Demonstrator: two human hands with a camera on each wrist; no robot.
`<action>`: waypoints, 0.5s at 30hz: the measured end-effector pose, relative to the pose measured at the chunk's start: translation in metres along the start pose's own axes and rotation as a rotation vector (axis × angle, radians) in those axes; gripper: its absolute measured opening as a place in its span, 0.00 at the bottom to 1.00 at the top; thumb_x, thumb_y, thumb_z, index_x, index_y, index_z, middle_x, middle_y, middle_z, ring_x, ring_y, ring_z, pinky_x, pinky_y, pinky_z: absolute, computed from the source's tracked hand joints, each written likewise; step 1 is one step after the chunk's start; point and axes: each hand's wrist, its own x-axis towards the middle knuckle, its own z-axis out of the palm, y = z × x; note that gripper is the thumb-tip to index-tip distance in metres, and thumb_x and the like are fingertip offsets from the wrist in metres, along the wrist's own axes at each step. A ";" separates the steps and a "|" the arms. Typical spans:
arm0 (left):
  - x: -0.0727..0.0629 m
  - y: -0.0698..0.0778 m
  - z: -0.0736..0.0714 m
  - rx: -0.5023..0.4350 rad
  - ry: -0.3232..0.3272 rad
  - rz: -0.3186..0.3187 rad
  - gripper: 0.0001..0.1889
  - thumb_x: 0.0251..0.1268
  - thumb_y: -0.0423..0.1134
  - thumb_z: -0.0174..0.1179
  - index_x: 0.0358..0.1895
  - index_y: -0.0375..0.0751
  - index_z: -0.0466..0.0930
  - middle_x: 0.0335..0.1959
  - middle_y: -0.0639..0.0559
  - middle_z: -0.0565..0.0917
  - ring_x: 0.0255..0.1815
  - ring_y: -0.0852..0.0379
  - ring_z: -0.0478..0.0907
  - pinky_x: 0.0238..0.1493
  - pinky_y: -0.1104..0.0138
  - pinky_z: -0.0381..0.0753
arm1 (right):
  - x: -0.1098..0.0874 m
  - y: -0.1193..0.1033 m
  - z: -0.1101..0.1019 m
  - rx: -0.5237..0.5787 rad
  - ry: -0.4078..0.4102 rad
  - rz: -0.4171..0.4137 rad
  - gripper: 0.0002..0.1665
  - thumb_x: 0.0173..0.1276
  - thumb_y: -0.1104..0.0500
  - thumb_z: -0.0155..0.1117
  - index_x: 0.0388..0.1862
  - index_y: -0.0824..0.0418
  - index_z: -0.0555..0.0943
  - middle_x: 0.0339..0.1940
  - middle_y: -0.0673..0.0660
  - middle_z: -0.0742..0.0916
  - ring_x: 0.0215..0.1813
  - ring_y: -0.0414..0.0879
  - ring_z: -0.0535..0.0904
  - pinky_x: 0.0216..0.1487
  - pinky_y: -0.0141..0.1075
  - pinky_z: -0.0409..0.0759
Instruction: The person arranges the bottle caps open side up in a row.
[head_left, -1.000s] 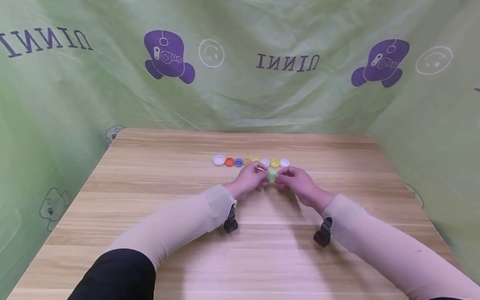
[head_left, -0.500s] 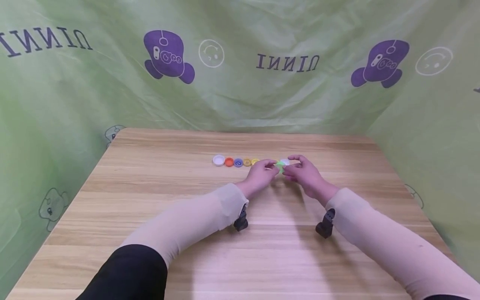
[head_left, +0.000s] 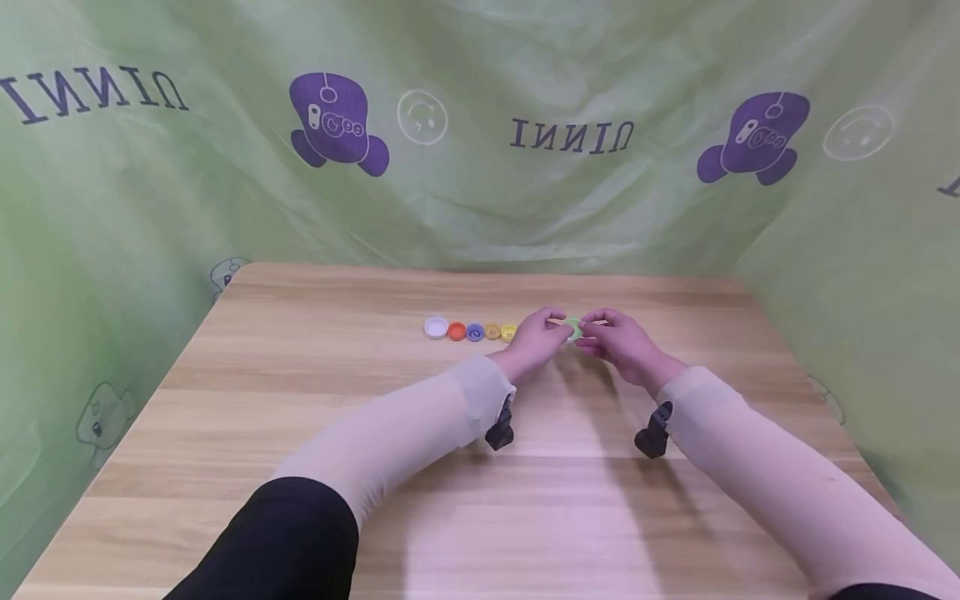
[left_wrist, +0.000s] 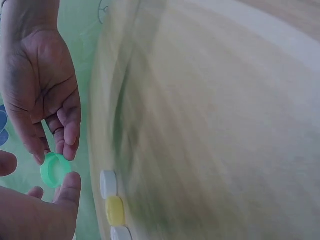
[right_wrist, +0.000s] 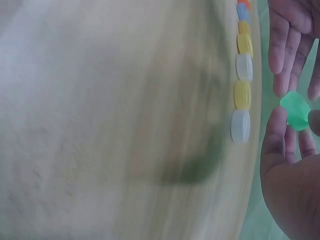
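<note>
A green bottle cap [head_left: 574, 327] is held up over the right end of a row of caps. My right hand [head_left: 624, 343] pinches it between thumb and finger. From the other side my left hand [head_left: 529, 342] reaches in, its fingers spread and the thumb tip right at the rim of the green cap [left_wrist: 48, 173]. In the right wrist view the outside of the green cap [right_wrist: 296, 111] faces the camera. Below it in the row lie a white cap [right_wrist: 240, 126], a yellow cap [right_wrist: 242, 95] and another white cap [right_wrist: 244, 67]; my hands hide these in the head view.
Leftward the row continues with a yellow cap [head_left: 509, 333], an amber cap [head_left: 492, 332], a blue cap [head_left: 475, 332], a red cap [head_left: 457, 331] and a larger white cap [head_left: 436, 327]. They lie on a wooden table [head_left: 300, 400]. A green printed curtain [head_left: 480, 200] hangs behind and at both sides.
Both hands have moved right and away from me with the green cap, from in front of the row to over its right end. The left hand now covers more of the row.
</note>
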 end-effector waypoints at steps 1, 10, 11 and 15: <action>0.001 0.000 0.001 -0.011 0.005 -0.007 0.24 0.77 0.38 0.57 0.70 0.33 0.72 0.58 0.38 0.82 0.56 0.43 0.83 0.54 0.62 0.82 | 0.001 0.000 -0.001 0.007 -0.008 -0.001 0.15 0.81 0.65 0.53 0.60 0.71 0.68 0.53 0.61 0.77 0.44 0.41 0.83 0.56 0.34 0.84; 0.013 0.006 0.008 -0.017 0.018 -0.020 0.22 0.75 0.35 0.53 0.68 0.32 0.74 0.59 0.37 0.82 0.56 0.45 0.82 0.51 0.64 0.82 | 0.012 -0.003 -0.015 -0.014 -0.024 -0.001 0.12 0.82 0.66 0.51 0.58 0.72 0.69 0.53 0.61 0.76 0.42 0.38 0.82 0.57 0.35 0.83; 0.014 0.007 0.009 -0.021 0.010 -0.022 0.21 0.76 0.34 0.53 0.68 0.32 0.74 0.59 0.37 0.82 0.56 0.45 0.82 0.51 0.64 0.82 | 0.013 -0.002 -0.016 -0.019 -0.020 0.004 0.13 0.82 0.65 0.51 0.58 0.72 0.69 0.53 0.61 0.76 0.42 0.39 0.82 0.57 0.35 0.83; 0.018 0.008 0.015 -0.043 -0.023 -0.041 0.21 0.76 0.34 0.52 0.68 0.32 0.73 0.58 0.36 0.83 0.57 0.43 0.81 0.48 0.65 0.80 | 0.017 0.001 -0.021 -0.046 0.004 0.024 0.16 0.82 0.64 0.51 0.61 0.74 0.68 0.53 0.62 0.76 0.42 0.40 0.82 0.55 0.33 0.83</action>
